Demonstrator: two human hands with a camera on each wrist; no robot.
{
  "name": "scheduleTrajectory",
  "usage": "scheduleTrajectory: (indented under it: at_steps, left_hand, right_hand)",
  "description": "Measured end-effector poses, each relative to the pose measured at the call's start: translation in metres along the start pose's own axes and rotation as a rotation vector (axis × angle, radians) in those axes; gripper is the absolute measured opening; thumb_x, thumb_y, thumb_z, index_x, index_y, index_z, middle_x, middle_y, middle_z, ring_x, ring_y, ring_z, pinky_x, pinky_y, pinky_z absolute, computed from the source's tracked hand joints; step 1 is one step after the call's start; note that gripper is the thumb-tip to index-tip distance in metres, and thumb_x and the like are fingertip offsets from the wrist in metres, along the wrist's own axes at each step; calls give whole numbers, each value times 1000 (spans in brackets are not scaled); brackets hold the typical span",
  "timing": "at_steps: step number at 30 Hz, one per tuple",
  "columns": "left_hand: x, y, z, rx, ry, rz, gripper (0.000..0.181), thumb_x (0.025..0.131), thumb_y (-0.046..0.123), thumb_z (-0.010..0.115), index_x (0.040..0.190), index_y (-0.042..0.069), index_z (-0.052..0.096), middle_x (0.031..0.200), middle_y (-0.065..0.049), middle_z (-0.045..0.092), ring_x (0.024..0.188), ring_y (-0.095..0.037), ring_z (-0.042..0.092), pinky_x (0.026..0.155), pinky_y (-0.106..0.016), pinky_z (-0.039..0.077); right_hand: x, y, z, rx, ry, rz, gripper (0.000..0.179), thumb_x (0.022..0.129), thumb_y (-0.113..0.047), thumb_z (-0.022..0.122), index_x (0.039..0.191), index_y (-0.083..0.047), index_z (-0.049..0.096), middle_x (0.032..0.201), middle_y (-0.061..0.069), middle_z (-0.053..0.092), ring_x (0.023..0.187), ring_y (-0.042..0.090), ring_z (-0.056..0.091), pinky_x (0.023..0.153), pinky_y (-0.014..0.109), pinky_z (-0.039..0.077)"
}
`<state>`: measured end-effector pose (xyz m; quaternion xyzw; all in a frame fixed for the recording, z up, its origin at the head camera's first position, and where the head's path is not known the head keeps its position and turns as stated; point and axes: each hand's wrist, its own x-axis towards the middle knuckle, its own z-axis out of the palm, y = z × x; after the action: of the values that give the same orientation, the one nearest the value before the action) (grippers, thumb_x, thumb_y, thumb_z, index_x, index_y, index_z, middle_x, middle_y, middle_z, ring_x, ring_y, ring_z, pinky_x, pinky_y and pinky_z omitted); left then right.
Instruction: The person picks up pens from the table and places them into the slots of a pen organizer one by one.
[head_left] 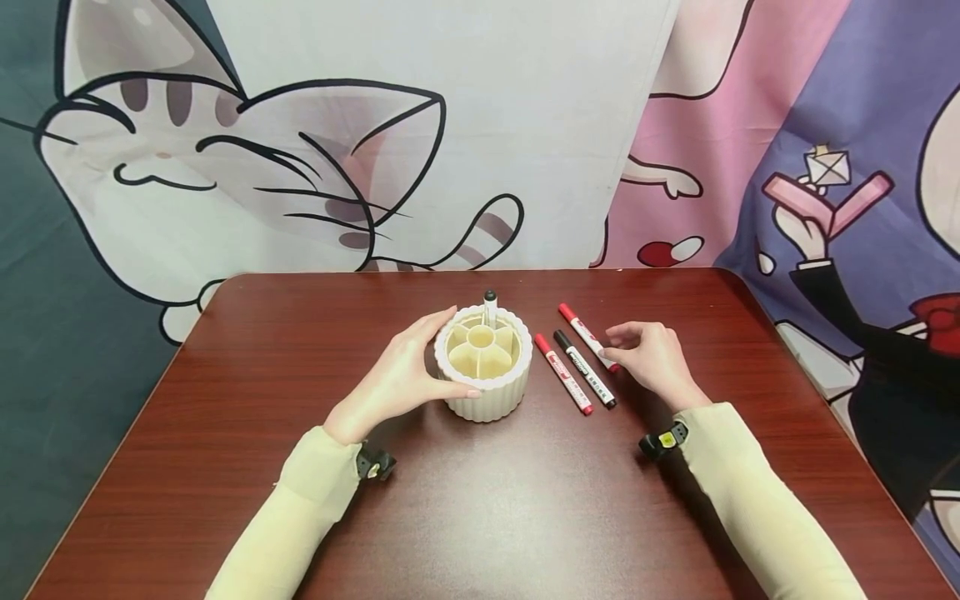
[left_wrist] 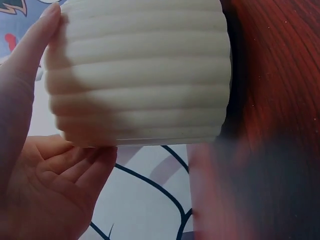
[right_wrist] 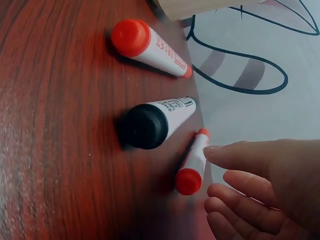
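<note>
A cream ribbed pen holder (head_left: 487, 403) with several compartments stands on the table, a black-capped marker (head_left: 490, 308) upright in its back compartment. My left hand (head_left: 397, 371) grips the holder from the left, thumb across the front and fingers around the back; the left wrist view shows its ribbed wall (left_wrist: 140, 75) close up. To the right of it lie a red marker (head_left: 562, 373), a black marker (head_left: 585, 368) and a farther red marker (head_left: 588, 335). Beside this last red marker (right_wrist: 195, 162) is my right hand (head_left: 648, 354), fingers loosely bent, thumb tip right at the barrel.
The brown wooden table (head_left: 480, 517) has its far edge just beyond the holder and markers. Behind it hangs a white cloth (head_left: 525, 125) with a cartoon cat, and a pink and purple printed cloth (head_left: 750, 117) is at the right.
</note>
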<state>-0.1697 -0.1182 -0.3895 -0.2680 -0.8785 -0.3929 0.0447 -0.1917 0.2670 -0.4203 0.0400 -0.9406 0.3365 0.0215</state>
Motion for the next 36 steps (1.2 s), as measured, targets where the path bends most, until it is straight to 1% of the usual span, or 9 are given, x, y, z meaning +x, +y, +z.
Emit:
scheduleTrajectory:
  at_steps: [2,7,11,15,23,28,32,36]
  left_hand:
    - [0,-1,0,-3,0,4,114,65,53,94,155,6,42,151,-7,48,137,-20,46,112,-41,38]
    - [0,0,-1,1,-16,-14,113,66,52,94,155,7,42,152,-6,47,138,-19,45,112,-41,38]
    - [0,0,-1,5,-18,-23,113,66,52,94,155,8,42,152,-5,47,137,-19,45,112,-41,38]
    - [0,0,-1,-5,-12,-26,112,65,51,95,155,7,43,152,-5,48,137,-18,46,111,-40,39]
    - [0,-1,-1,-18,-12,-25,112,65,49,96,155,8,43,152,-5,48,134,-18,48,109,-39,41]
    - [0,-1,-1,-10,-15,-31,111,66,50,95,155,8,43,152,-5,47,137,-18,46,111,-40,39]
    - [0,-1,-1,-9,-14,-28,112,66,50,95,155,8,43,152,-5,47,135,-18,47,110,-40,41]
    - [0,-1,-1,-7,-11,-27,112,65,49,95,154,7,43,152,-5,47,134,-19,48,109,-40,41]
  right_hand:
    - [1,1,2,-3,-1,1,32,86,-15,84,113,-2,76,92,9,74,80,23,68,71,38,51]
    - [3,3,5,-5,-15,24,28,86,-14,83,111,-3,77,84,5,72,71,21,62,66,36,48]
    - [3,4,6,-8,-34,43,24,87,-15,81,109,-5,78,77,4,70,68,22,59,63,36,45]
    - [3,5,7,-18,-41,38,23,87,-17,82,106,-5,79,73,3,69,66,22,58,63,37,43]
    - [4,6,11,-41,-46,21,20,85,-18,84,100,-7,81,70,0,67,67,21,56,61,35,42]
    - [4,7,12,-39,-43,25,18,86,-18,82,100,-6,80,70,0,66,66,20,56,59,34,43]
    - [4,6,11,-22,-24,26,16,87,-17,80,99,-6,80,72,1,66,67,19,55,58,32,43]
    - [3,3,8,7,-1,13,16,87,-17,80,99,-6,79,76,2,70,67,20,59,58,31,46]
